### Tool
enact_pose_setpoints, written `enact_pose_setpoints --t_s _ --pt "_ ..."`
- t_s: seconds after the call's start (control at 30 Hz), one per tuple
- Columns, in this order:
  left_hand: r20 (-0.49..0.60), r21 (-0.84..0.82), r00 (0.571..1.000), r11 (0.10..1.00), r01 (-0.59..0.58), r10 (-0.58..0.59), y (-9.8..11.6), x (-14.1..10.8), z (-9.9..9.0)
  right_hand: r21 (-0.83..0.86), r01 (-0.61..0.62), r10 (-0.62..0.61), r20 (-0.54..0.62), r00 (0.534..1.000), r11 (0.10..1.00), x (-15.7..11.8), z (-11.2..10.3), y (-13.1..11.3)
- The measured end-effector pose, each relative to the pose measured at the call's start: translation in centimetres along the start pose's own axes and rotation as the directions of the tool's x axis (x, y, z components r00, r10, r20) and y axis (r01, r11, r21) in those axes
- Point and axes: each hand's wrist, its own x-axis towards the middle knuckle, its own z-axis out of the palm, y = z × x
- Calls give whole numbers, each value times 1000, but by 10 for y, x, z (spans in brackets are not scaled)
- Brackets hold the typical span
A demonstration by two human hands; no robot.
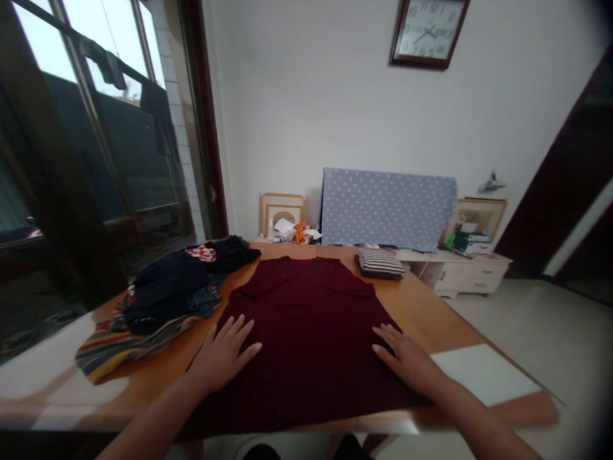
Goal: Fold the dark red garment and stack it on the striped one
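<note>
A dark red short-sleeved shirt (pixel 306 332) lies spread out on the wooden table (pixel 421 306), its neckline toward the far edge and its hem along the near edge. My left hand (pixel 223 354) rests flat on the shirt's left side, fingers spread. On the right side of the shirt lies my right hand (pixel 407 358), also flat with its fingers stretched out. Neither hand grips anything.
Left of the shirt is a heap of dark and striped clothes (pixel 167 287). Folded striped clothes (pixel 380 263) sit at the far right, and a white sheet (pixel 483 374) lies near the right corner. Behind stands a low white cabinet (pixel 472 278) beside a dotted grey cloth (pixel 387 207).
</note>
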Motion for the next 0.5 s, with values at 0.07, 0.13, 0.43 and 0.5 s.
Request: enact_pose_setpoints --t_s 0.07,0.13,0.43,0.5 --pt "-14 13 1000 1000 -1 1 -2 -2 0 -21 -8 8 -11 1000 1000 -9 2 1" --pt "-25 28 1000 1000 5 -4 -6 -3 1 -44 -27 26 -22 999 999 -17 5 0" --pt "-19 53 999 998 33 -32 -25 -18 3 27 -48 50 -66 997 998 -50 2 6" --pt "-44 46 998 998 52 -50 -31 -22 -2 97 -96 109 -143 984 991 -58 -8 18"
